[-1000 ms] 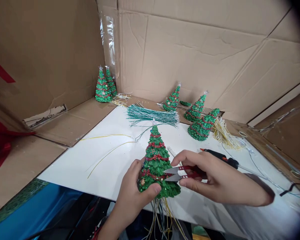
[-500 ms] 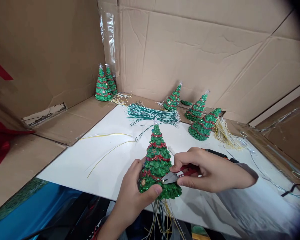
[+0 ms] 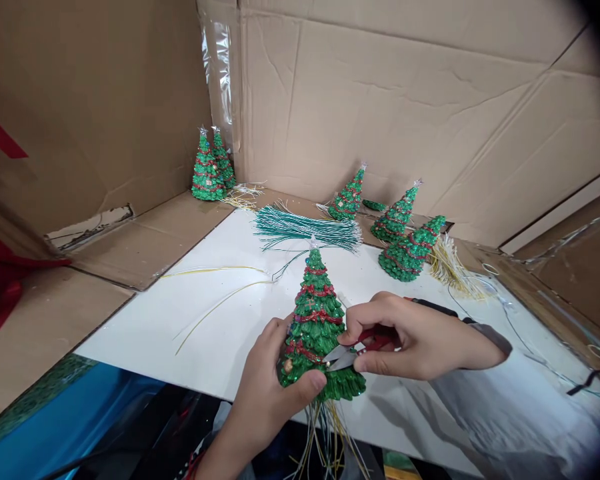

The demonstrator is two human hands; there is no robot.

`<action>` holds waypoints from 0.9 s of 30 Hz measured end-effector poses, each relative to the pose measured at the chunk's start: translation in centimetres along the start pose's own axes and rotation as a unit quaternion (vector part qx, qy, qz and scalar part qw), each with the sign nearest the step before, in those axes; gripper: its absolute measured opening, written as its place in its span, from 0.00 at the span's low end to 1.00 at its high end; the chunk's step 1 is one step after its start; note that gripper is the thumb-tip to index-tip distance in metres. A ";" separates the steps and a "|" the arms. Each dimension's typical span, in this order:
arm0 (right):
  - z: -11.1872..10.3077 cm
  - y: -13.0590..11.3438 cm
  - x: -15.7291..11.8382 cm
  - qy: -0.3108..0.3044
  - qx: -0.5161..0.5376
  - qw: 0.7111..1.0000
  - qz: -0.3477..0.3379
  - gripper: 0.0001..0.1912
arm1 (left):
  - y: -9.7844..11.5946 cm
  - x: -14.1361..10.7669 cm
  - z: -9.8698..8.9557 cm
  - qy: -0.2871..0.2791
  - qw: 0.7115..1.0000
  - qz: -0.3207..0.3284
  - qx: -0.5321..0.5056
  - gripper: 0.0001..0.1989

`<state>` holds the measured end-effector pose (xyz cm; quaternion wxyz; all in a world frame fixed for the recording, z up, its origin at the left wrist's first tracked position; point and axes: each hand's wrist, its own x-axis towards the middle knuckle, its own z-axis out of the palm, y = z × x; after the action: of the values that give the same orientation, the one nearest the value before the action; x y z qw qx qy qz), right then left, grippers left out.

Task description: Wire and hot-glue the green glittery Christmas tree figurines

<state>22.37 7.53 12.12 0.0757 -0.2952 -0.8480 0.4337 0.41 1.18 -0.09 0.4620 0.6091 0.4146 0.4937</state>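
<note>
Two hands busy: left hand [image 3: 267, 383] fingers grip tree [image 3: 319, 321] at worktop [image 3: 145, 340] near edge; right hand [image 3: 420, 337] fingers clasp red-handled snips [image 3: 340, 358], blades parted by lower garland. Looks like close snip work, needs tight tip control. Strands [image 3: 327, 433] dangle below; wire bundle [image 3: 307, 228] behind.

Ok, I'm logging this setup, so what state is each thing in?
Left hand: closed on held Christmas tree.
Held Christmas tree: upright, wires dangling beneath.
Right hand: gripping snips.
Snips: blades open.
Green wires: bundled, lying flat.
Yellow-and-white wires: bunched, loosely spread.
Front-right tree: leaning, no star visible.
Back-right trees: leaning, starred.
Far-left trees: upright, starred.
</note>
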 end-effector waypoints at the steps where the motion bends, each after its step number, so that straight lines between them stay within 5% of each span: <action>1: 0.0 -0.1 0.0 0.003 -0.004 1.000 0.002 0.12 | 0.0 0.0 0.0 0.001 1.000 0.001 0.000 0.32; 27: 2.8 -2.2 -1.9 0.113 -0.100 0.987 0.051 0.05 | 0.3 -0.2 0.0 0.009 1.000 -0.003 0.015 0.32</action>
<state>21.94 3.54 12.36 0.1191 -0.3915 -0.8567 0.3139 0.41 0.91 0.15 0.4508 0.6102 0.4281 0.4911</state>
